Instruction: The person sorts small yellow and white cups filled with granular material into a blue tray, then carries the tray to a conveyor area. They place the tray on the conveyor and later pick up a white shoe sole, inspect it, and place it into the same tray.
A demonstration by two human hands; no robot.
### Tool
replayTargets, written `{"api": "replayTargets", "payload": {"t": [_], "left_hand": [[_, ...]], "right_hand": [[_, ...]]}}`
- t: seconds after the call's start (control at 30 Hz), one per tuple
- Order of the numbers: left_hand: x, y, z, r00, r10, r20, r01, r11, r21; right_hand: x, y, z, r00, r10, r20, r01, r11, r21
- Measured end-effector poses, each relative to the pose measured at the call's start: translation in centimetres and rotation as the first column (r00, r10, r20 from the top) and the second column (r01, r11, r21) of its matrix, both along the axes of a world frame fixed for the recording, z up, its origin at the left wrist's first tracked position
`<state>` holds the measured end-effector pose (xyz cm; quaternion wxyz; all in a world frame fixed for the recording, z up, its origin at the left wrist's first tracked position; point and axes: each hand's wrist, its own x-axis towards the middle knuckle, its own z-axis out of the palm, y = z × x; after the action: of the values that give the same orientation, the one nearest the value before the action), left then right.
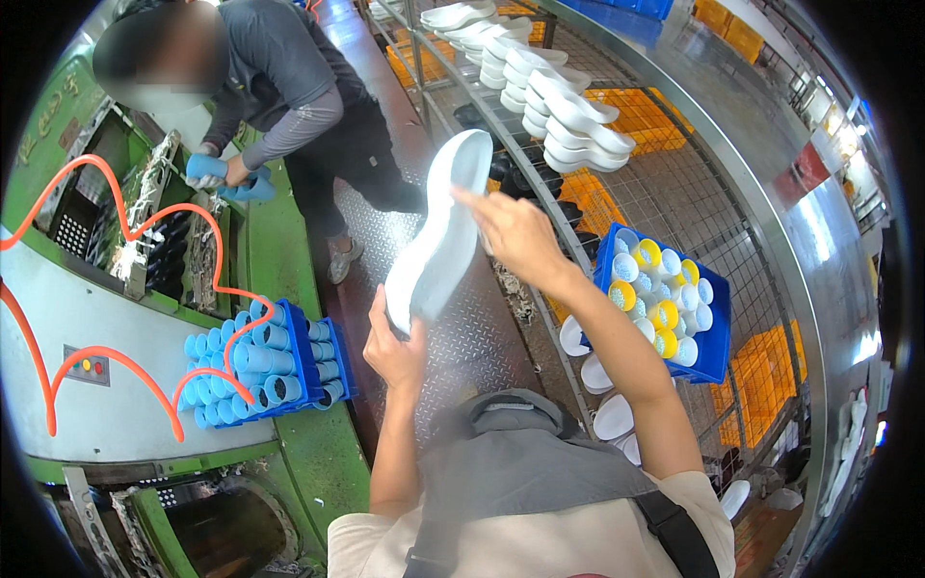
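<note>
A white shoe sole (438,226), wavy along its side, is held up tilted in front of me. My left hand (397,352) grips its lower end, thumb on one side and fingers on the other. Against the right edge of the sole, near its middle, is my right hand (520,236), with the index finger stretched over the sole's inner face and the other fingers loosely bent. Its fingertips are slightly blurred.
Stacked white soles (549,96) line the wire rack (665,202) at right. A blue crate (713,356) there holds white and yellow cups. Left, light blue cups (255,358) fill a crate beside orange coiled hoses (222,260). A co-worker (299,87) handles blue cups at a green machine (289,222).
</note>
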<state>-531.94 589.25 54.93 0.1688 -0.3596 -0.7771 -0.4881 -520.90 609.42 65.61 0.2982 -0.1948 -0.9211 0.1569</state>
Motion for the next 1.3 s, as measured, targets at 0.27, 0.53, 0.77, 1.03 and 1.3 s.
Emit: {"api": "replayTargets", "payload": {"t": [0.27, 0.53, 0.77, 1.03, 1.3], "left_hand": [[-0.3, 0.2, -0.4, 0.993, -0.056, 0.106, 0.053, 0.998, 0.025], [-0.3, 1.3, -1.4, 0.993, -0.117, 0.024, 0.118, 0.992, -0.042], [2.1, 2.6, -2.4, 0.470, -0.470, 0.747, 0.409, 0.866, 0.287], [7.7, 7.9, -1.5, -0.036, -0.505, 0.863, 0.801, 0.501, 0.326], [19.6, 20.5, -4.7, -0.045, -0.510, 0.859, 0.774, 0.526, 0.352]], "right_hand": [[0.4, -0.2, -0.6, 0.999, 0.033, -0.027, -0.036, 0.993, -0.114], [7.7, -2.0, -5.9, 0.988, -0.151, -0.046, 0.106, 0.854, -0.510], [16.6, -4.0, -9.7, 0.899, -0.436, -0.032, 0.357, 0.775, -0.521], [27.8, 1.7, -9.9, 0.507, -0.838, -0.201, 0.651, 0.526, -0.548], [42.2, 8.1, -13.5, 0.423, -0.906, 0.019, 0.712, 0.319, -0.625]]}}
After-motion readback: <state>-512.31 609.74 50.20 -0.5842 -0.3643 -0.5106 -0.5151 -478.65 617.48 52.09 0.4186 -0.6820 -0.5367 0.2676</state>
